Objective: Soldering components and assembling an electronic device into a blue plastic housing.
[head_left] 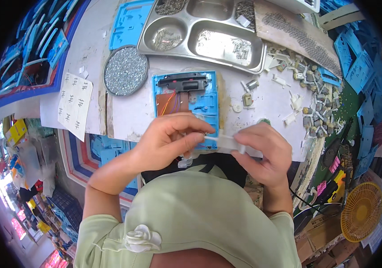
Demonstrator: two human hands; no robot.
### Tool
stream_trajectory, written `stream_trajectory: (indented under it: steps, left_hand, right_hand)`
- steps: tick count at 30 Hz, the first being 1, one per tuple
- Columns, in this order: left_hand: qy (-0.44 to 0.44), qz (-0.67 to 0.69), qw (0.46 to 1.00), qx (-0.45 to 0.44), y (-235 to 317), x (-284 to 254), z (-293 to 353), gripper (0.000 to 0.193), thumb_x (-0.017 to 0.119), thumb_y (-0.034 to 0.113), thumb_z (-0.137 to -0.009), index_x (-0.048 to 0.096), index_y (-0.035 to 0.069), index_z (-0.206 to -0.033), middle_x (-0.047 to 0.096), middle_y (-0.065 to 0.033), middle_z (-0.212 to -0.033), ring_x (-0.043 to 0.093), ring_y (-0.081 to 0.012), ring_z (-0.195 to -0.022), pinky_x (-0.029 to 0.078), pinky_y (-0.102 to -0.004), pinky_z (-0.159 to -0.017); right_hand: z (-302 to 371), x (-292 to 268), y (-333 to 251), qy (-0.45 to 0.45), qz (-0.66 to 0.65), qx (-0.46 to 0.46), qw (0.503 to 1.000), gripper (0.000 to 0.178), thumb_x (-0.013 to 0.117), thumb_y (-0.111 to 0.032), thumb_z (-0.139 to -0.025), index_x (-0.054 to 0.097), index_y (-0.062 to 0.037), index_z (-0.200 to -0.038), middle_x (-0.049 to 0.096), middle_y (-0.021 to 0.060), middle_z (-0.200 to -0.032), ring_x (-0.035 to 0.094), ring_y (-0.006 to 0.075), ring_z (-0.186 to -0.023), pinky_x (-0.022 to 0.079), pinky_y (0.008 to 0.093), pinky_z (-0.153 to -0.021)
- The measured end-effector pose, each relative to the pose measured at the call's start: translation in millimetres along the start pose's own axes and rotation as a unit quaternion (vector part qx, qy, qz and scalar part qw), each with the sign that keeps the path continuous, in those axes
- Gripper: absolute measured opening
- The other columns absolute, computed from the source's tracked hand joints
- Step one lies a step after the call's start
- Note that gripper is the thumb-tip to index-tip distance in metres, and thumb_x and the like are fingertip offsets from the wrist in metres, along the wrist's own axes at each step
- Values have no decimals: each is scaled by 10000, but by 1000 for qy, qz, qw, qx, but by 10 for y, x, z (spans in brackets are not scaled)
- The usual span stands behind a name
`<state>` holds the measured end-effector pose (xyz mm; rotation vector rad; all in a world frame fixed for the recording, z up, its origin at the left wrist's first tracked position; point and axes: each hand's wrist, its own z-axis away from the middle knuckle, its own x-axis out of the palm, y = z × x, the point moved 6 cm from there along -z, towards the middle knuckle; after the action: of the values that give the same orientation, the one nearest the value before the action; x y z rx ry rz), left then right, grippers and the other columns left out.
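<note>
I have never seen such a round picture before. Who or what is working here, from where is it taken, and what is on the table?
There is no robot here, only a person's two bare hands. One wide camera on the person's head looks down, so the edges bend and the picture's left is the person's left.

The right hand holds a white piece by its fingertips. The left hand is close beside it; blur hides whether it grips the piece too.

On the worktable, just beyond the hands, lies a blue casing with a black part and wires inside. Farther back is a metal tray with compartments. Left of the casing stands a round dish of small shiny pieces; on the right, small motors lie scattered.
</note>
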<state>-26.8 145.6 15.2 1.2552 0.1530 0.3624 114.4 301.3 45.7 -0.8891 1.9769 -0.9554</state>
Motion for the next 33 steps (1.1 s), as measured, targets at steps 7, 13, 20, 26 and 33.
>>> stream_trajectory:
  steps: [7,13,20,26,33]
  left_hand:
    - [-7,173,983,-60,-313,30,227,207,534,41,-1046,674,-46,-1171,565,-46,-848,524,-103,-653,441,-249,-558]
    - [-3,49,998,-47,-273,1,263,207,559,99,-1062,666,-32,-1181,590,-1,-822,523,-63,-673,418,-228,-576]
    - [-79,-110,990,29,55,-33,38,142,646,125,-1009,688,-6,-1044,623,-22,-775,597,-120,-623,456,-295,-548]
    - [8,-581,788,202,-19,139,-420,144,759,123,-843,693,70,-959,627,-86,-787,663,-304,-716,533,-414,-622]
    - [141,-432,855,248,133,-163,-169,139,788,38,-811,722,48,-933,662,-95,-869,652,-276,-719,521,-361,-642]
  right_hand:
    - [-11,138,-77,-41,53,-31,997,382,857,23,-685,726,-22,-1040,718,106,-926,685,261,-771,532,346,-627]
    - [9,274,-215,-93,123,-124,980,376,852,16,-679,722,-15,-1030,709,118,-937,686,279,-784,565,363,-651]
    - [410,157,291,-37,-190,165,967,351,825,-31,-797,691,44,-1112,738,179,-1069,730,267,-915,589,364,-768]
    - [672,19,561,69,-381,257,886,352,750,70,-867,651,111,-1202,728,180,-1120,699,222,-1044,550,349,-941]
    - [198,15,362,-4,49,126,991,303,811,10,-759,738,-10,-1052,732,95,-1073,668,262,-961,538,351,-841]
